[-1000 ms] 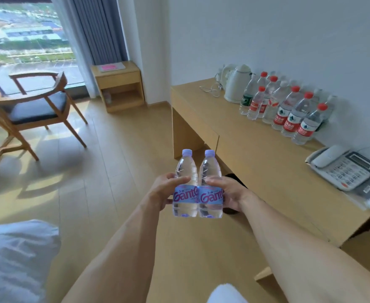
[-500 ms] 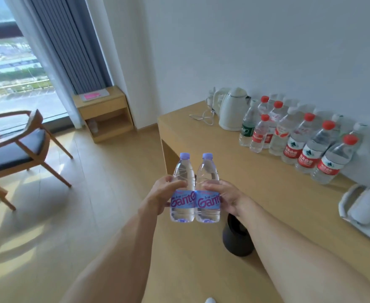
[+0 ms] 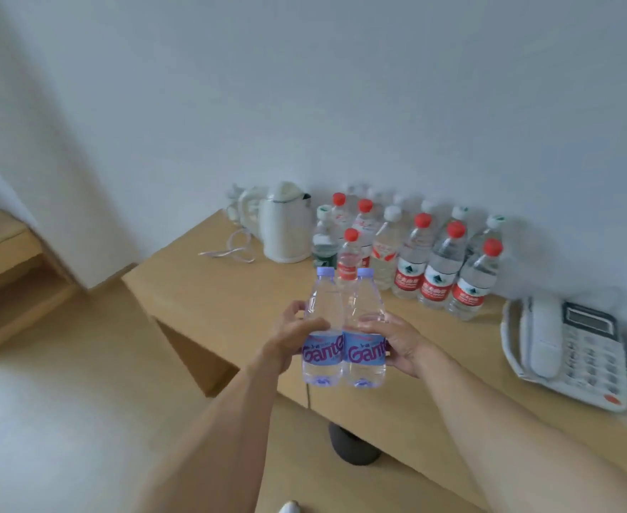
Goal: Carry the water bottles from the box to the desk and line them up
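Head | wooden desk (image 3: 200, 290) against white wall (image 3: 341, 87) | pale wood floor (image 3: 63, 420)

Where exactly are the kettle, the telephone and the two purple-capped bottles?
kettle (image 3: 286, 231), head view, on its white body.
telephone (image 3: 539, 338), head view, on the handset.
purple-capped bottles (image 3: 343, 351), head view, where the labels meet.

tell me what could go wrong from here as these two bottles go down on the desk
1. The left hand and right hand press the two purple-capped bottles together side by side; one could slip free on the way down.
2. The red-capped bottles stand packed close by the wall, so a bump while lining up could topple several.
3. The kettle's loose cord and the telephone take up desk space at either end, which narrows the landing spot.
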Demonstrator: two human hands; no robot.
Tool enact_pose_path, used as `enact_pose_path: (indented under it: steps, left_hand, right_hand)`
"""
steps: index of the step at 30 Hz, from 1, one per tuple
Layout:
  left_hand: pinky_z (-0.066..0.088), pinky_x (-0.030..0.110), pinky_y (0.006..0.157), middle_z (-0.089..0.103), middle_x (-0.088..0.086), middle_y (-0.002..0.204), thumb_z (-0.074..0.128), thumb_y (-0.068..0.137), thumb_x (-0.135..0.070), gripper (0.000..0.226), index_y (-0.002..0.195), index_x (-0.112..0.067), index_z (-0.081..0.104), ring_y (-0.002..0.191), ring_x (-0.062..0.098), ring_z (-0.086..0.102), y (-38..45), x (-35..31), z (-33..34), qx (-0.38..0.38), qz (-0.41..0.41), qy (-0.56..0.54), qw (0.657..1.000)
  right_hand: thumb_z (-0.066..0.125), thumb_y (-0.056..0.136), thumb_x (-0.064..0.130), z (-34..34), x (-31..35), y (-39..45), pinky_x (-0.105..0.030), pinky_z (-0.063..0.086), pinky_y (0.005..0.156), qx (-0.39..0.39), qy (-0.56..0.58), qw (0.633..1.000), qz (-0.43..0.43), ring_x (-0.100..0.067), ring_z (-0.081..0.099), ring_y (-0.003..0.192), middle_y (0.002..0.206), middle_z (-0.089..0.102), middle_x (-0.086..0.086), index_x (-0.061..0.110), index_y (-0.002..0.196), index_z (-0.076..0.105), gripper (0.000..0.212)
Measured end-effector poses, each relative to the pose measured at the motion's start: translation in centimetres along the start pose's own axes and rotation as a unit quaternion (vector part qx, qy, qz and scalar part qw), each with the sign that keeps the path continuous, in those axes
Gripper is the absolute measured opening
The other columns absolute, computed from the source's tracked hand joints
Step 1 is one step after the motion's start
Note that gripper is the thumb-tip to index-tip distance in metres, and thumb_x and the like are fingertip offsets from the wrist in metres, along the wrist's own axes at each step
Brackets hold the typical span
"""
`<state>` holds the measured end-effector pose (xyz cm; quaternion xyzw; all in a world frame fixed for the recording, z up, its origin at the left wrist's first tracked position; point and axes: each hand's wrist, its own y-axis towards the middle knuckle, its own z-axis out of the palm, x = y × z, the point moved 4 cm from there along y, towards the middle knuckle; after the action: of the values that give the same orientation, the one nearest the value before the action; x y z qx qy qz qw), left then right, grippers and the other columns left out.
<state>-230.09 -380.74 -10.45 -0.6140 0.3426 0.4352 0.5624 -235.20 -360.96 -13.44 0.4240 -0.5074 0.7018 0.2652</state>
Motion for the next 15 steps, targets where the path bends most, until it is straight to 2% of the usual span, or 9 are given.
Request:
enact_pose_path:
  steps: [2,6,8,11,13,15]
  left_hand:
    - [0.052,0.031,0.058,0.066,0.013,0.101,0.074,0.057,-0.022,0.060,0.113,-0.013,0.054,0.080,0.025,0.067,2.8,-1.0,1.5,0.051,0.004,0.020,0.998]
    - [0.055,0.028,0.062,0.070,0.018,0.111,0.075,0.058,-0.015,0.062,0.117,-0.014,0.055,0.085,0.023,0.071,7.1,-2.6,4.1,0.152,0.031,0.043,0.987]
    - [0.057,0.032,0.069,0.072,0.018,0.111,0.075,0.058,-0.010,0.067,0.122,-0.015,0.055,0.092,0.028,0.072,8.7,-3.0,4.7,0.186,0.044,0.058,0.980]
    - [0.056,0.047,0.093,0.071,0.018,0.115,0.076,0.059,-0.005,0.077,0.131,-0.013,0.053,0.108,0.036,0.068,10.6,-3.5,5.0,0.221,0.069,0.091,0.969]
    - [0.052,0.051,0.101,0.070,0.015,0.119,0.077,0.059,-0.005,0.082,0.137,-0.014,0.052,0.113,0.033,0.066,11.6,-3.6,5.0,0.237,0.085,0.125,0.960]
    - [0.052,0.051,0.102,0.071,0.009,0.118,0.080,0.059,-0.008,0.080,0.135,-0.019,0.055,0.112,0.026,0.067,12.5,-3.7,4.8,0.233,0.102,0.164,0.953]
  right_hand:
    - [0.083,0.077,0.020,-1.8,0.7,0.3,-0.037,0.056,0.075,-0.048,0.028,0.998,-0.002,-0.027,0.068,0.098,0.109,0.072,-0.015,0.012,0.117,0.063,0.046]
    - [0.080,0.081,0.018,-4.4,1.3,0.6,-0.031,0.056,0.068,-0.119,0.054,0.991,-0.025,-0.017,0.073,0.095,0.106,0.077,-0.001,0.021,0.120,0.063,0.042]
    - [0.081,0.081,0.018,-5.1,1.9,0.4,-0.027,0.054,0.073,-0.146,0.036,0.987,-0.048,-0.012,0.072,0.099,0.110,0.075,0.006,0.026,0.121,0.062,0.045]
    - [0.089,0.071,0.018,-5.6,2.6,0.7,-0.022,0.054,0.078,-0.178,-0.005,0.980,-0.091,-0.004,0.070,0.101,0.109,0.075,0.012,0.029,0.120,0.059,0.057]
    - [0.090,0.069,0.013,-5.7,2.9,1.0,-0.030,0.055,0.089,-0.191,-0.022,0.975,-0.114,-0.011,0.069,0.109,0.116,0.073,0.004,0.025,0.127,0.057,0.068]
    - [0.088,0.071,0.011,-5.8,3.1,1.1,-0.027,0.055,0.088,-0.211,-0.067,0.967,-0.123,-0.009,0.068,0.109,0.116,0.072,0.005,0.027,0.128,0.056,0.067]
